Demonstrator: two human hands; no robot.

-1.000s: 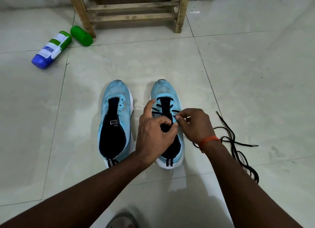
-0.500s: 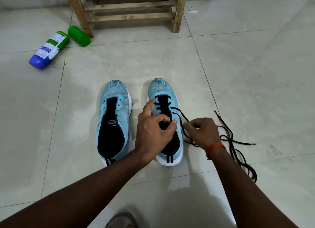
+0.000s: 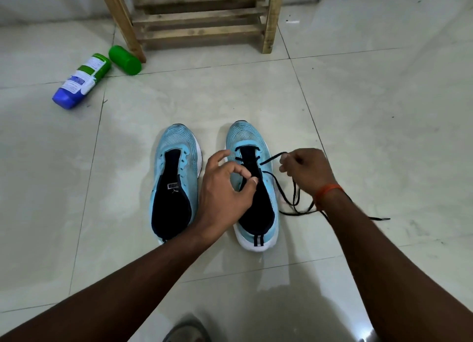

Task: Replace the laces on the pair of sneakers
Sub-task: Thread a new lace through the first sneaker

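Sneakers sit side by side on the tiled floor (image 3: 384, 111), heels toward the person. Nearest, the left hand (image 3: 225, 190) pinches thumb to forefinger over the tongue of the right sneaker (image 3: 252, 185), seemingly on a lace strand, though the pinch hides it. The right hand (image 3: 304, 170), fingers closed, holds the black lace (image 3: 272, 158) drawn out sideways from an eyelet, its slack looped on the floor beside the shoe. Judging by this, the lace is being worked through the lower eyelets; next it needs pulling clear or snug. The left sneaker (image 3: 176, 178) is pale blue, dark-lined and laceless. Beyond lie two bottles (image 3: 82, 80).
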